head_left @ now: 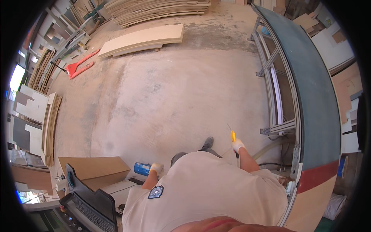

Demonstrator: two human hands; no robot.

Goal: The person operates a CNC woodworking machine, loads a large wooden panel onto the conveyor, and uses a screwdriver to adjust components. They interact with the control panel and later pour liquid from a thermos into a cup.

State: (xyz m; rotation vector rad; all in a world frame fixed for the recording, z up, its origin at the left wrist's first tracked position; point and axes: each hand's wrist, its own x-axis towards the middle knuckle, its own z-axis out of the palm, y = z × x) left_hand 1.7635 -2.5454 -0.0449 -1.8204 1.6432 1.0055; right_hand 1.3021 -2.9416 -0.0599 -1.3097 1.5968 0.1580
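On the concrete floor [185, 96], a green-topped conveyor [315, 116] stands right and pale boards [143, 39] lie ahead; a blue cylinder [142, 169] is at the gloved left hand [156, 168], whose grip I cannot tell; left of the conveyor, the gloved right hand [238, 145] grasps a slim-tipped yellow hand tool [233, 135]

White-gloved right hand [237, 145]: closed in a grip, extended forward of the torso clad in beige fabric [216, 185]. The bare right forearm [248, 161] slants inward from elbow to wrist. White-gloved left hand [156, 168]: beside the torso, finger detail too small to resolve. The bare left forearm [150, 181] appears foreshortened, angled slightly toward the midline. The hands stand well apart, the right reaching farther forward.
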